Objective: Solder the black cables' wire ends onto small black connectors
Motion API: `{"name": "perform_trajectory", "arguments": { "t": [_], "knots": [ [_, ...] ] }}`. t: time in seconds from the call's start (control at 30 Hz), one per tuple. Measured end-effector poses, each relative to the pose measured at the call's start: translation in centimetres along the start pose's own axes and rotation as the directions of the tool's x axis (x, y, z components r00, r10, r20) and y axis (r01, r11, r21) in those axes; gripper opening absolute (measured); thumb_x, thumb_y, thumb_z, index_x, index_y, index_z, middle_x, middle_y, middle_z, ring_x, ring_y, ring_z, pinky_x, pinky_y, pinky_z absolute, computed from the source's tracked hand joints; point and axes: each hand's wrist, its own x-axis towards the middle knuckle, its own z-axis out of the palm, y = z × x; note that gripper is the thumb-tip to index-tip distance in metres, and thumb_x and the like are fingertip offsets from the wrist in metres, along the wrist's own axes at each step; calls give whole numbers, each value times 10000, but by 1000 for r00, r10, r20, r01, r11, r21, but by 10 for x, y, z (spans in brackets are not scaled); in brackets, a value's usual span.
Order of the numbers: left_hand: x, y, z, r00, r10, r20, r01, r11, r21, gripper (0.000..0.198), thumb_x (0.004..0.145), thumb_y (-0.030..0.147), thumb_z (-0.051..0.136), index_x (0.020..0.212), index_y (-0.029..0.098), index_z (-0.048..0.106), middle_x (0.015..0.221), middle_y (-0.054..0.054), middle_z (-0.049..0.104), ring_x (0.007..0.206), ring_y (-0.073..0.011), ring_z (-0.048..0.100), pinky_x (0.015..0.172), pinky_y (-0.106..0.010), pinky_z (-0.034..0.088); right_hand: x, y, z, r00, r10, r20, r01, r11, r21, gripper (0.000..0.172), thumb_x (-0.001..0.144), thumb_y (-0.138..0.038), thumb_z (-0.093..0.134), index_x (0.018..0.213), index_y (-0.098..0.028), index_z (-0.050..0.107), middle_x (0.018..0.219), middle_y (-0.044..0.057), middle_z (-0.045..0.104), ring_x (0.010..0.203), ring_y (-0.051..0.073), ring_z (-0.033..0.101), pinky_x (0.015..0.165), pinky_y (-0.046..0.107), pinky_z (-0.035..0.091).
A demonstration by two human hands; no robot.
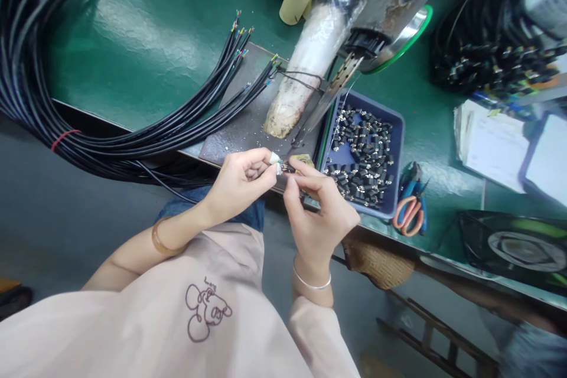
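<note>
My left hand (245, 180), with white wrapping on its fingertips, is closed in a pinch at the bench edge. Opposite it, my right hand (321, 207) has thumb and fingers pinched together. Small metallic and coloured bits show between the fingertips; what each hand holds is too small to make out. Just above the fingertips is the tip of a soldering iron (325, 91), slanting down from a clamp. A yellowish pad (302, 159) lies behind my right fingers. A blue-grey bin (400, 156) of small black connectors (365, 159) stands right of my hands.
Bundled black cables (146, 144) with stripped coloured ends lie across the left bench onto a dark plate (225, 142). A white-wrapped tube (301, 77) hangs above the plate. Orange-handled cutters (408, 214), papers (491, 139) and a black fan-like device (518, 248) are at right.
</note>
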Motion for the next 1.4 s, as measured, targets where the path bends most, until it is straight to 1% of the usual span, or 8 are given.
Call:
{"name": "perform_trajectory", "arguments": {
  "t": [0.13,0.27,0.33,0.43,0.6,0.7,0.97,1.4],
  "knots": [
    [-3,-2,-2,1000,-29,3,29,999,-20,124,831,268,599,778,167,550,509,73,472,412,-41,387,410,-172,304,-2,4,7,996,14,-83,-8,998,69,134,893,-112,719,864,-224,649,957,7,824,869,140,801,708,207,633],
    [-7,-5,-4,997,-68,30,71,994,-82,137,831,269,645,809,167,555,512,58,547,381,-36,423,396,-149,342,-3,6,11,986,164,-19,-155,958,240,109,914,-139,698,857,-220,651,961,16,812,823,136,791,667,221,651],
    [-9,-5,-5,996,-70,46,74,993,-93,141,830,260,656,796,165,558,519,51,565,379,-32,432,393,-138,347,-3,6,11,981,191,-6,-183,945,271,104,916,-147,698,853,-217,653,966,19,809,822,138,790,664,229,658],
    [-8,-4,-6,996,-89,31,92,991,-102,125,812,244,664,811,157,574,524,47,575,376,-33,434,377,-133,347,-2,5,11,988,155,-14,-147,958,246,120,912,-134,696,837,-217,655,928,12,800,831,140,784,655,229,649],
    [-6,-3,-5,996,-86,12,87,990,-113,120,822,240,625,764,162,554,502,61,538,369,-27,404,360,-130,321,-3,6,13,994,-77,-77,81,996,42,158,888,-75,719,877,-221,660,941,24,805,876,139,775,793,264,634],
    [-5,-3,-4,999,-50,18,51,993,-107,129,842,225,599,743,169,538,493,76,504,373,-21,381,363,-131,298,-4,8,14,986,-135,-95,134,991,-18,173,885,-64,720,900,-222,652,950,33,808,867,145,775,803,275,628],
    [-1,-4,-4,999,-11,39,14,997,-80,146,861,227,594,739,171,538,506,87,444,418,-26,344,388,-145,265,0,10,15,994,-39,-100,45,997,59,124,892,-115,710,863,-227,665,953,14,800,879,173,777,785,325,625],
    [2,3,-5,999,-39,30,40,999,-17,188,887,280,601,747,187,517,506,84,446,412,-37,345,403,-169,268,4,4,12,995,-61,-77,62,998,15,138,895,-113,711,894,-244,669,964,13,804,898,177,781,807,333,637]
  ]
}}
